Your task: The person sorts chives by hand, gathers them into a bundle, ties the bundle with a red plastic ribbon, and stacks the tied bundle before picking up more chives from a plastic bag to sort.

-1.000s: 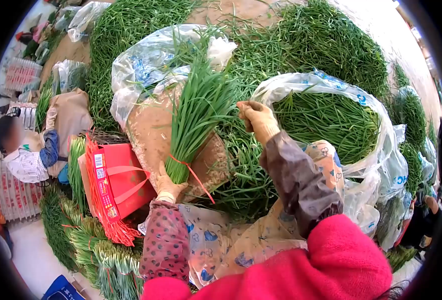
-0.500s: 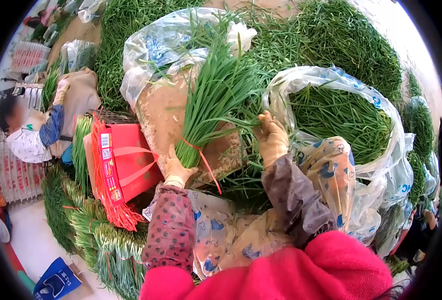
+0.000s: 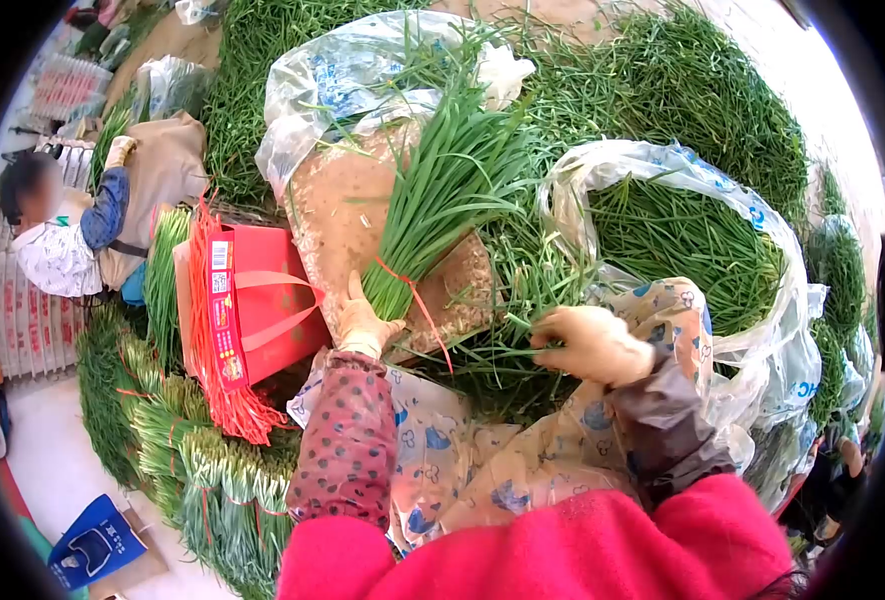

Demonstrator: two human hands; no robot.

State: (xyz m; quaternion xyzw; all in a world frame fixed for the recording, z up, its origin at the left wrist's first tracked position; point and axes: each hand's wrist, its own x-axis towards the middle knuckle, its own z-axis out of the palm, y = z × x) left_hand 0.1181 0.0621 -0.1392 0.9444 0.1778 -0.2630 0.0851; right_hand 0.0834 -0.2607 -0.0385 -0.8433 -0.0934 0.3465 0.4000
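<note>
A bunch of green chives (image 3: 448,190), tied with a red strip (image 3: 418,300), lies slanted across a worn, dirt-flecked board (image 3: 338,215). My gloved left hand (image 3: 365,322) grips its pale cut end, one finger extended along the side. Lower right of the bunch, my gloved right hand (image 3: 591,343) is curled closed, with a few thin chive leaves at its fingertips; the far side of its fingers is hidden. Beside my left hand stands a red bag (image 3: 278,290) with red tie strips (image 3: 225,370) hanging over it.
A clear plastic bag (image 3: 573,190) full of loose chives stands at right, another plastic bag (image 3: 293,100) behind the board. Loose chives (image 3: 703,90) are heaped at the back. Tied bunches (image 3: 233,480) are stacked at lower left. Another person (image 3: 58,240) sits at far left.
My right hand has moved from beside the bunch's leaves down and right, toward my lap, and curled closed. My left hand stays at the bunch's cut end.
</note>
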